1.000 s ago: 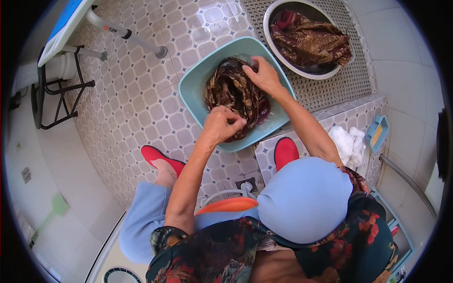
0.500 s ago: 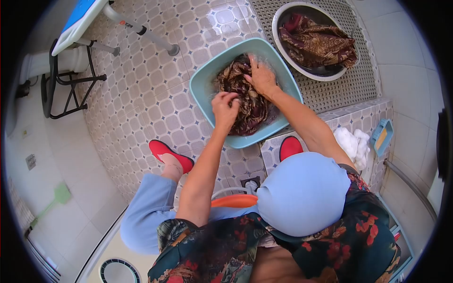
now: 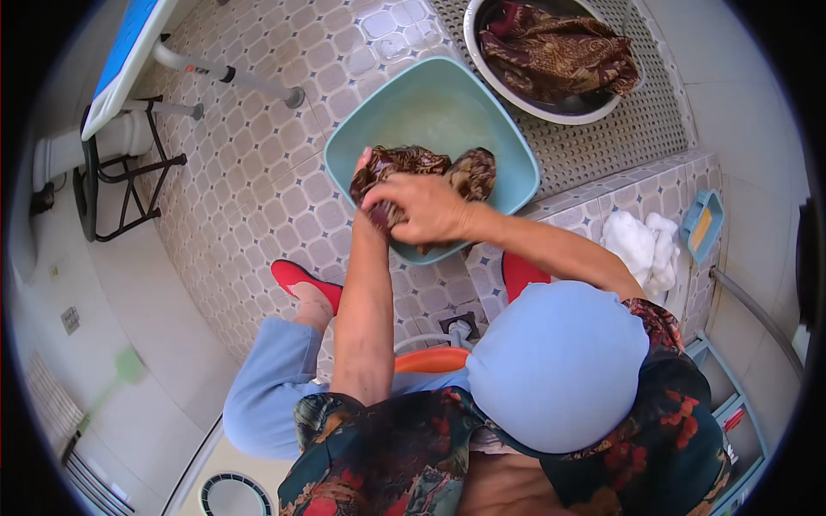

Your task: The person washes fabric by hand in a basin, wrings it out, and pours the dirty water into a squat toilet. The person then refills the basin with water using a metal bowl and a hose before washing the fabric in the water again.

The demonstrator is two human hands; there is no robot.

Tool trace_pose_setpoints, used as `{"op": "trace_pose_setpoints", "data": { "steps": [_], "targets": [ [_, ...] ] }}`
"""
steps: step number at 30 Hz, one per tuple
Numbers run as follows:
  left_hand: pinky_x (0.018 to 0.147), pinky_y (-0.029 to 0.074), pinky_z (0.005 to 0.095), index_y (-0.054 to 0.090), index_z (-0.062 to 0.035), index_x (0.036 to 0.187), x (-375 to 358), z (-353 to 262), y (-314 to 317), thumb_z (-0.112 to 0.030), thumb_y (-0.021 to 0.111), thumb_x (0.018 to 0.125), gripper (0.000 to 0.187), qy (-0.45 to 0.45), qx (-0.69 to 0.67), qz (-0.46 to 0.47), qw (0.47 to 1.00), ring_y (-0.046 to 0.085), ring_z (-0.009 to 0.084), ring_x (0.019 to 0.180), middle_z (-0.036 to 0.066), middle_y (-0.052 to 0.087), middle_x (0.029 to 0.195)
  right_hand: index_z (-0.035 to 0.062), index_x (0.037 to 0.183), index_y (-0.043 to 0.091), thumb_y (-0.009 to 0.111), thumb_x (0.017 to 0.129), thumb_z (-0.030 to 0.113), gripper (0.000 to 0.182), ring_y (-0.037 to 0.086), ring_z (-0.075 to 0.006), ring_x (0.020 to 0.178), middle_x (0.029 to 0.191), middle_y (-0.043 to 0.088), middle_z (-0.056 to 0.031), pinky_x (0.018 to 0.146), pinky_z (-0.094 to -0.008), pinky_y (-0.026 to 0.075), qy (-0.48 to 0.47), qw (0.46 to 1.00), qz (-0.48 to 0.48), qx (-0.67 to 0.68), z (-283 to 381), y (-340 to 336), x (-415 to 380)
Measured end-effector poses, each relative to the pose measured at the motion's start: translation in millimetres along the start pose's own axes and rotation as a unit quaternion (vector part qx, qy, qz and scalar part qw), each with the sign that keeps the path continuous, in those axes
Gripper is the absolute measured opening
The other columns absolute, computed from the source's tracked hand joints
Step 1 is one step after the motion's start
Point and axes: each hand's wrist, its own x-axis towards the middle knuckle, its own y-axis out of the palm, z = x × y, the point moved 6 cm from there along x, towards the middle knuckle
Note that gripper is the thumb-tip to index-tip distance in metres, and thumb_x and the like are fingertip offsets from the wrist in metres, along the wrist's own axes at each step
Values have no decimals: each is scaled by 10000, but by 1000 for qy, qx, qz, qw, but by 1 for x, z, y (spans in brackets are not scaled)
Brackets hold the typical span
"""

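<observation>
A wet brown and maroon patterned cloth [image 3: 409, 162] is bunched at the near side of a light blue plastic basin [image 3: 516, 185]. Cloudy water shows in the basin's far part. My right hand [image 3: 422, 206] curls over the bundle from above, its fingers closed on a fold near my left wrist. Beneath the cloth, my left hand [image 3: 364, 160] grips it from the left; only some fingertips show, the rest being covered by fabric. One end of the cloth bulges out to the right of my right hand.
A metal bowl [image 3: 551, 113] with another patterned cloth [image 3: 559, 52] stands on a perforated mat [image 3: 654, 120]. White cloth [image 3: 641, 249] and a blue soap dish [image 3: 701, 225] lie on the tiled ledge. A blue-topped stool [image 3: 129, 52] stands at left. An orange basin [image 3: 430, 359] is near my legs.
The cloth, spread in the water before, is now gathered and lifted to the basin's near side. My right hand came left and nearer, over the cloth; my left hand slid under it.
</observation>
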Motion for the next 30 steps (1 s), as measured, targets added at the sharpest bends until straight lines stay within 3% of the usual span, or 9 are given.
{"op": "trace_pose_setpoints", "data": {
  "steps": [7,16,18,20,24,25,27,28,30],
  "targets": [
    [872,514,429,607,-39,1074,-1,2,-12,-476,496,914,479,51,136,-121,982,645,275,927,131,657,1002,99,1009,549,729,680,402,481,624,-270,787,831,538,-94,623,-387,535,-54,978,-62,-192,29,23,-8],
    [807,546,430,623,-20,1035,-18,-10,-29,-402,506,905,421,139,291,-273,906,662,291,877,128,666,930,70,944,563,636,756,469,448,655,-334,760,806,643,-163,638,-414,537,-20,984,-105,-142,-49,2,18],
    [744,556,369,633,-10,1009,-11,-9,-23,-298,483,899,343,141,164,-233,948,667,243,817,95,672,878,73,948,571,611,781,455,419,649,-352,737,792,642,-168,652,-428,531,-14,985,-115,-124,-68,-11,21],
    [749,554,362,630,-2,1036,-13,-9,0,-303,507,907,349,133,105,-258,951,655,230,811,92,670,902,102,1021,594,562,843,446,389,648,-370,786,771,638,-190,733,-462,518,118,971,-99,-180,-101,-26,22],
    [901,491,374,581,32,1173,-34,-44,-2,-344,654,847,502,230,287,-298,881,618,254,994,151,599,1138,119,1138,576,502,912,476,429,605,-376,979,1093,611,-196,858,-474,486,282,923,-96,-243,-151,-65,7],
    [901,491,374,581,32,1173,-36,-44,-4,-344,654,847,502,231,286,-299,880,618,254,994,151,599,1138,126,1248,515,544,899,450,478,520,-396,1120,1299,479,-193,901,-516,456,256,943,-123,-175,-151,-68,0],
    [995,417,430,530,-8,1279,-37,-48,9,-359,711,783,635,304,577,-289,701,521,350,1157,220,466,1324,148,1305,471,567,888,429,512,455,-414,1184,1354,417,-193,930,-550,422,222,936,-152,-230,-133,-59,-7],
    [995,417,430,530,-8,1279,-31,-43,-1,-359,711,783,635,302,575,-289,703,521,350,1157,220,466,1324,170,1361,428,590,877,408,564,390,-432,1248,1408,355,-192,959,-584,388,186,924,-180,-282,-116,-56,-11],
    [1047,346,508,462,-97,1373,-14,-23,1,-352,735,729,745,305,830,-167,435,388,462,1255,269,336,1424,218,1446,338,577,862,456,674,267,-488,1306,1498,236,-185,981,-666,293,179,927,-135,-300,-114,-32,-19]
  ]
}}
